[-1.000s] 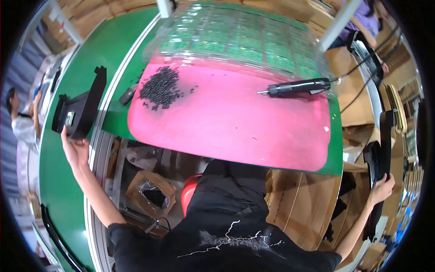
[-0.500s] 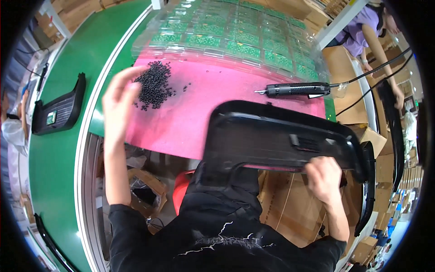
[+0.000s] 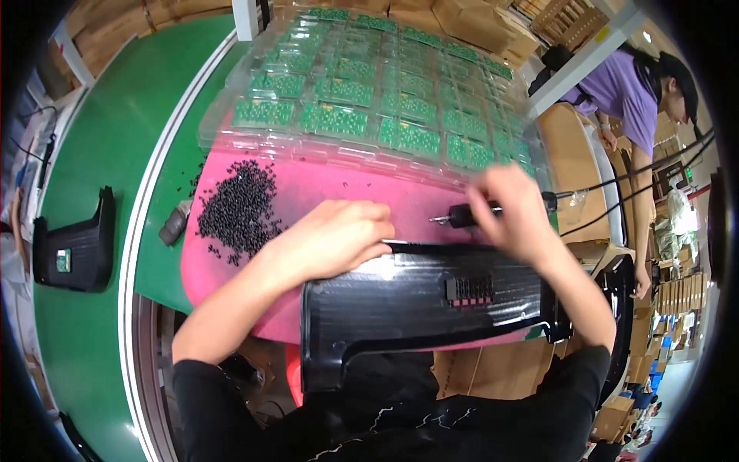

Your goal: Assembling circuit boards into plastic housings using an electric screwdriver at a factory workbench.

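A long black plastic housing [image 3: 400, 308] with a slotted grille lies across the near edge of the pink mat [image 3: 392, 192], in front of my body. My left hand [image 3: 339, 237] is closed at its far edge, fingers bent over the rim; whether a small screw is also between the fingertips I cannot see. Over the black electric screwdriver [image 3: 462, 216] hovers my right hand [image 3: 514, 212], slightly blurred, thumb and fingers apart. The hand hides most of the tool's body. Left of my left hand is a pile of small black screws [image 3: 239, 208].
Clear plastic trays of green circuit boards [image 3: 346, 92] stand behind the mat. A grey lump [image 3: 175, 223] sits by the screws. Left, on a green surface, rests another black housing [image 3: 77, 246] with a small board. At far right a person [image 3: 620, 96] bends near cardboard boxes.
The housing has come down onto the mat's near edge. My left hand has moved from beside the screws to its rim. My right hand has left the housing and gone over the screwdriver.
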Motion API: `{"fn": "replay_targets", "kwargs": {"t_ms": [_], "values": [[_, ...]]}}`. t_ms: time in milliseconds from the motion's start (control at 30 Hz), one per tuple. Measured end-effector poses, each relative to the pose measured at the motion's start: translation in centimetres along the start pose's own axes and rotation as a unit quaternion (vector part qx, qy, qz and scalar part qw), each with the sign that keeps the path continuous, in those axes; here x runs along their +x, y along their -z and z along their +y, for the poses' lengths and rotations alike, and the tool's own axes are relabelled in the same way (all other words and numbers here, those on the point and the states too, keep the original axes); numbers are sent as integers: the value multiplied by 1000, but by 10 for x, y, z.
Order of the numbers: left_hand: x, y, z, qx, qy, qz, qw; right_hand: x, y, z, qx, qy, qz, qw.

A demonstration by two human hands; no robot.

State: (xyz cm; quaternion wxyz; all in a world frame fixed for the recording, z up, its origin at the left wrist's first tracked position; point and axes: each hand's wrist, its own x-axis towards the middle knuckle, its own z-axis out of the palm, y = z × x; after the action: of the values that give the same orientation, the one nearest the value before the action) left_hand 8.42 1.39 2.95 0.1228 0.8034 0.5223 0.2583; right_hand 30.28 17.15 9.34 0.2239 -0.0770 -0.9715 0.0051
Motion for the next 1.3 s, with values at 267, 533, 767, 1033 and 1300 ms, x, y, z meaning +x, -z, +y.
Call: {"fn": "replay_targets", "kwargs": {"t_ms": [267, 533, 767, 1033, 1300], "values": [[-6, -1, -15, 4, -40, 45, 998, 143, -104, 221, -191, -187, -24, 963], [-10, -3, -19, -24, -1, 40, 999, 223, -177, 344, -214, -258, -15, 942], [-11, -2, -16, 0, 26, 1, 1000, 239, -173, 272, -307, -293, 0, 905], [-23, 0, -18, -62, 3, 63, 996, 180, -91, 99, 259, -155, 157, 940], [2, 27, 37, -565, 88, 145, 807, 35, -9, -68, 672, -182, 22, 718]]}}
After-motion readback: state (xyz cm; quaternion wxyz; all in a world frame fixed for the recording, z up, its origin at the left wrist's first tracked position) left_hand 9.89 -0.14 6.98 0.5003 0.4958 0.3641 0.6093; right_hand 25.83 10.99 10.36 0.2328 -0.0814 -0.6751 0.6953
